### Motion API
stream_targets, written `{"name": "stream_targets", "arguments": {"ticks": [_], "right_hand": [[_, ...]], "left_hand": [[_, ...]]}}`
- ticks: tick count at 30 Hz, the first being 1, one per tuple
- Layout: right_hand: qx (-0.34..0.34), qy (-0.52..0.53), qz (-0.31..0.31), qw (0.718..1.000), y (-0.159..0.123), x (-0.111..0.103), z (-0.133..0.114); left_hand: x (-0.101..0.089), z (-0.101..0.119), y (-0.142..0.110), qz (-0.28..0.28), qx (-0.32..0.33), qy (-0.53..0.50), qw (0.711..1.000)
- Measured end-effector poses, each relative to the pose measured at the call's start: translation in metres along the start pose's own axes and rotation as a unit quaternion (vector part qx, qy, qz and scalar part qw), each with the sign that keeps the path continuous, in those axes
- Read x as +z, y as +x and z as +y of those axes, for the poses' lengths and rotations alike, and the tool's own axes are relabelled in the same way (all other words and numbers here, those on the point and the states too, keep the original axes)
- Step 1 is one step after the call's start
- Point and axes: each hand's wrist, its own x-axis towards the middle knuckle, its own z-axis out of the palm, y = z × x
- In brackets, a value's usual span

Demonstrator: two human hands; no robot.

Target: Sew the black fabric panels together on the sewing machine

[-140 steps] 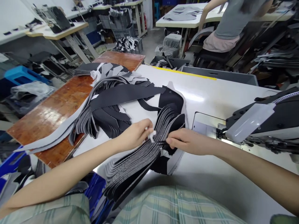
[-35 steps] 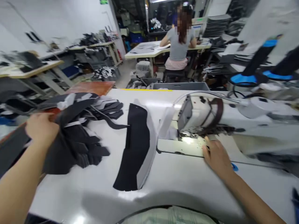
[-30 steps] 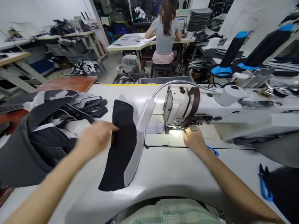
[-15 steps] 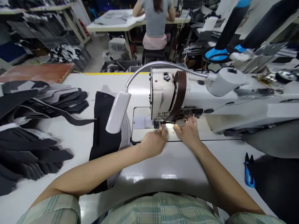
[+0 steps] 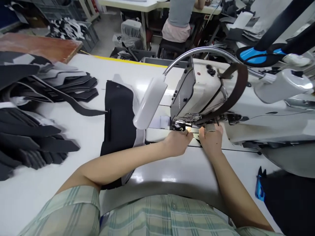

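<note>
My left hand (image 5: 179, 143) is closed in a pinch at the sewing machine's (image 5: 198, 91) lit needle area; what the fingertips hold, if anything, is too small to make out. Just right of it my right hand (image 5: 211, 139) reaches under the machine head, thumb and fingers bent together, the tips partly hidden. A tiny dark sliver shows between the two hands on the metal plate. A curved black fabric panel (image 5: 120, 121) with a grey edge lies left of the machine, partly under my left forearm. A narrow dark strip (image 5: 83, 109) touches its left side.
Stacks of dark grey cut pieces (image 5: 36, 144) cover the table's left. A white lamp (image 5: 150, 103) on a bent metal neck hangs before the machine. Blue-handled scissors (image 5: 259, 188) lie at right beside black fabric (image 5: 290, 200). Another person (image 5: 178, 21) sits beyond the table.
The bundle of strips has left my hands and lies at left. My left hand has crossed the panel to the needle area; my right hand has stayed there this last second.
</note>
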Motion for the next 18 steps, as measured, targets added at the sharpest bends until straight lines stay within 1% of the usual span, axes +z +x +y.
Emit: {"name": "stream_targets", "arguments": {"ticks": [2, 4, 6, 8, 10, 15, 18], "right_hand": [[-0.008, -0.001, -0.007, 1.000, -0.001, 0.000, -0.002], [-0.018, -0.001, -0.011, 1.000, -0.001, -0.001, -0.004], [-0.026, -0.008, -0.015, 1.000, -0.001, -0.002, -0.006], [-0.027, -0.019, -0.023, 0.999, -0.001, -0.002, -0.005], [-0.024, -0.033, -0.032, 0.999, 0.000, -0.001, -0.002], [-0.025, -0.075, -0.040, 0.996, -0.002, 0.005, 0.006], [-0.009, -0.097, -0.029, 0.995, -0.003, 0.005, 0.004]], "left_hand": [[0.002, 0.002, -0.005, -0.003, -0.007, 0.016, 1.000], [0.004, 0.005, -0.012, 0.002, -0.036, 0.029, 0.999], [0.007, 0.006, -0.018, 0.018, -0.072, 0.035, 0.997], [0.011, 0.005, -0.023, 0.038, -0.086, 0.031, 0.995], [0.013, 0.001, -0.024, 0.048, -0.082, 0.017, 0.995], [0.015, -0.011, -0.021, 0.046, -0.056, -0.031, 0.997], [0.018, -0.013, -0.020, 0.072, -0.036, -0.038, 0.996]]}}
